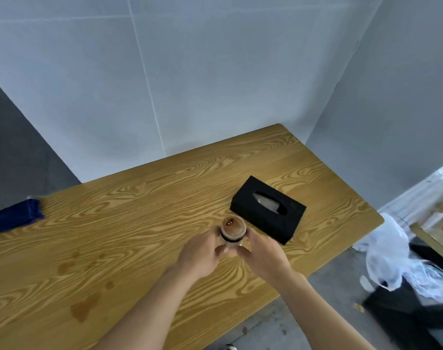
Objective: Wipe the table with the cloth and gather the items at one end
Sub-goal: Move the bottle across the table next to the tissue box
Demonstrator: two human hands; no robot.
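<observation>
Jar [233,232]: upright on bench [139,198], mid-bench toward right end, just beside tissue box [268,208].
Left hand [202,253]: fingers curled round jar.
Right hand [262,256]: likewise, opp. side.
Cloth [13,218]: blue, at left end, untouched.
Risk: wet patches [82,308] nr front edge; sliding jar could tip or knock box.

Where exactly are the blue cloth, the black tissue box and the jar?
blue cloth [14,218], head view, on the folded middle.
black tissue box [243,207], head view, on its top face left of the slot.
jar [233,226], head view, on its brown lid.
</observation>
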